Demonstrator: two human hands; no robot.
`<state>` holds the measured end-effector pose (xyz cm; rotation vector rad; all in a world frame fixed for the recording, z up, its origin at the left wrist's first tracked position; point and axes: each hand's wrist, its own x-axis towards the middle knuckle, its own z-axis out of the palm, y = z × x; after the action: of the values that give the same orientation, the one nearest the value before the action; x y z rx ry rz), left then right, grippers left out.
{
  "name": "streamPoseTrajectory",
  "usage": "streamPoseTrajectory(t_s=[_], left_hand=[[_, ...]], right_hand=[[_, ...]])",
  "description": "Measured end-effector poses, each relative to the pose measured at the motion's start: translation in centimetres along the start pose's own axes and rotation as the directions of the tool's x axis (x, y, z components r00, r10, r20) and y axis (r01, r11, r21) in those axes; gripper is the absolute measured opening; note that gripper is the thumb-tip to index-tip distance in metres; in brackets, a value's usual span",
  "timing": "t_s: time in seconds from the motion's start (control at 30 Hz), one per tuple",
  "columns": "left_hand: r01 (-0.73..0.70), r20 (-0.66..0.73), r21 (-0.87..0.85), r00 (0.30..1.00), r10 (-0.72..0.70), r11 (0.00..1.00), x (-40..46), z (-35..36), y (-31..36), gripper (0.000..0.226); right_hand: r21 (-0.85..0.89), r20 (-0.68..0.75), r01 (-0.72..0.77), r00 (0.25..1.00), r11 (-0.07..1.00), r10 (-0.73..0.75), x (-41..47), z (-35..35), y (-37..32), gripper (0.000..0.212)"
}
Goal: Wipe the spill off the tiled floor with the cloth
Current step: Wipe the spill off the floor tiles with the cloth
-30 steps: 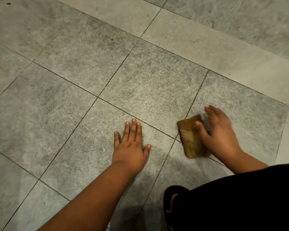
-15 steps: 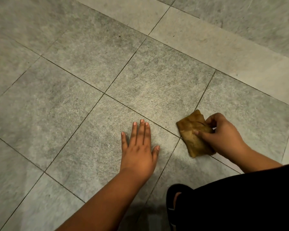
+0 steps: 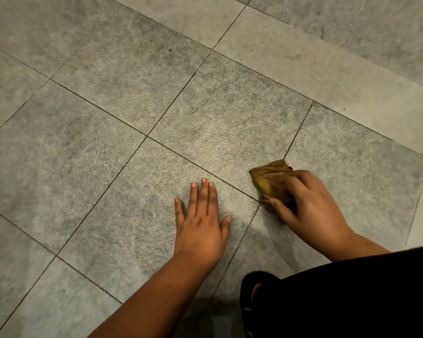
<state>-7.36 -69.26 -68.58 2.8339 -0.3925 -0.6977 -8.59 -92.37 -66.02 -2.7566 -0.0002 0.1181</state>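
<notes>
A crumpled brown cloth lies on the grey tiled floor, over a grout crossing. My right hand covers the near half of the cloth, with its fingers curled over it and the thumb along its lower edge. My left hand rests flat on the tile to the left of the cloth, fingers straight and together, a short gap away from it. A faint pale sheen shows on the tile just below the cloth. I cannot make out a distinct spill.
My knee in black clothing fills the lower right, and a foot in a black sandal sits beside it. A strip of lighter tiles crosses the floor beyond the cloth. Bare tiles stretch left and ahead.
My right hand went from lying beside the cloth to pinching it, and now it covers and bunches it, pushed slightly left. My left hand has stayed flat on the tile.
</notes>
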Motion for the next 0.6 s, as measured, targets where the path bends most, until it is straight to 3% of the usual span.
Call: streamPoseTrajectory(t_s=[0.07,0.17,0.23,0.4,0.6], left_hand=[[0.001,0.0,-0.015,1.0,-0.001,1.0,0.0,-0.1,0.0,0.074],[0.008,0.013,-0.018,1.0,-0.008,1.0,0.2,-0.2,0.2,0.073],[0.008,0.022,-0.018,1.0,-0.007,1.0,0.5,-0.3,0.4,0.07],[-0.027,0.016,-0.018,1.0,0.027,0.999,2.4,-0.3,0.6,0.068],[-0.013,0.027,0.036,1.0,0.012,0.999,3.1,0.0,0.8,0.068]], right_hand=[[-0.095,-0.047,0.077,0.996,0.993,-0.082,-0.5,0.4,1.1,0.053],[-0.166,0.124,0.168,0.981,0.972,-0.149,-0.4,1.9,2.0,0.071],[-0.183,0.223,0.185,0.964,0.965,-0.142,0.4,3.3,2.0,0.07],[-0.184,0.234,0.195,0.961,0.964,-0.149,3.8,3.6,2.5,0.061],[-0.154,0.12,-0.048,0.99,0.987,0.067,15.0,2.1,4.4,0.064]])
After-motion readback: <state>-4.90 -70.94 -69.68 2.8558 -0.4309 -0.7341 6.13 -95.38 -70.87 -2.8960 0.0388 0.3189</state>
